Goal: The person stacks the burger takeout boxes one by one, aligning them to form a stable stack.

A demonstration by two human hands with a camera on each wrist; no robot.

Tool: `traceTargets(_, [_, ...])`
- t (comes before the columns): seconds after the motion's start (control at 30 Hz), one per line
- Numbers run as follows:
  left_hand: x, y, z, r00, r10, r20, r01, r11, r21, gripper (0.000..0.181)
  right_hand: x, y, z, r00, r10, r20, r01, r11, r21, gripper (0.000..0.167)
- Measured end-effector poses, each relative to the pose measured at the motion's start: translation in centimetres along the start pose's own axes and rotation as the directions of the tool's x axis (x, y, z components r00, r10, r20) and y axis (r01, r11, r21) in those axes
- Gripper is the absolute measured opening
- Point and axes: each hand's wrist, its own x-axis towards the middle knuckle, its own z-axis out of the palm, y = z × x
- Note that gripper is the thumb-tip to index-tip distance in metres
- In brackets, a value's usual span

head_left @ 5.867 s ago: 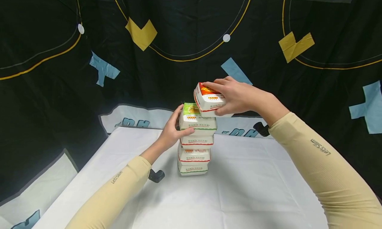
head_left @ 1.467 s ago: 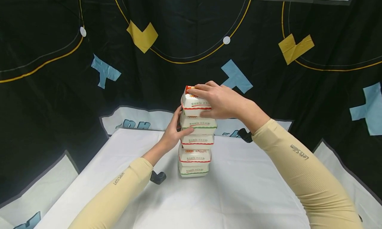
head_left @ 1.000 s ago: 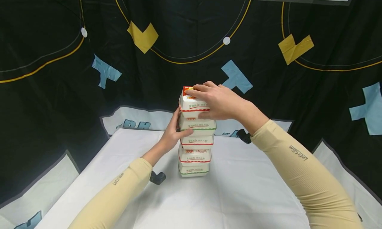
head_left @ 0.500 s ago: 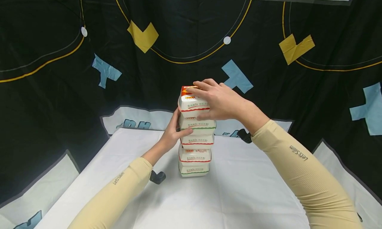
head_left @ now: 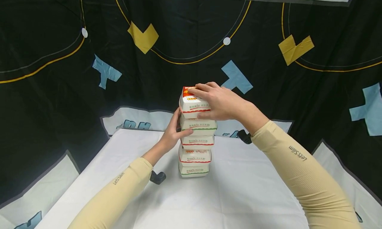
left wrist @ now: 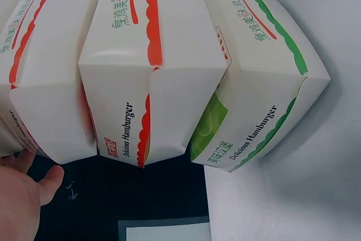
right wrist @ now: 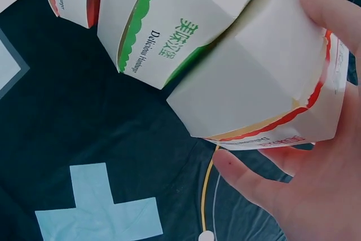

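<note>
Several hamburger boxes stand in one column. My right hand [head_left: 222, 101] grips the top hamburger box [head_left: 194, 106], white with red trim, fingers over its lid and thumb low on the front. Seen from the right wrist, this red-trimmed box [right wrist: 254, 77] lies against the green-trimmed box below [right wrist: 169, 43]; whether it bears its full weight there I cannot tell. My left hand [head_left: 171, 132] steadies that green-trimmed box [head_left: 198, 124], thumb on the front and fingers along the left side. In the left wrist view the left hand [left wrist: 22, 196] shows only partly, beside the lower boxes [left wrist: 146, 83].
A white-covered table [head_left: 253, 189] carries the column near its far edge. Behind hangs a black curtain [head_left: 191, 30] with yellow and blue pieces. Dark wrist-worn parts [head_left: 157, 177] stick out near both sleeves.
Since the earliest frame, my right hand has brought the red-trimmed box left and level over the green-trimmed one. In the last second it barely shifts. My left hand stays in place.
</note>
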Motion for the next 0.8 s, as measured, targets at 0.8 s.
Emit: traceTargets(0.8, [-0.1, 0.1, -0.1, 1.0, 0.012, 0.0, -0.012, 1.0, -0.006, 0.091, -0.5, -0.4, -0.1, 0.999, -0.024, -0.035, 0.023, 1.0, -0.02, 0.09])
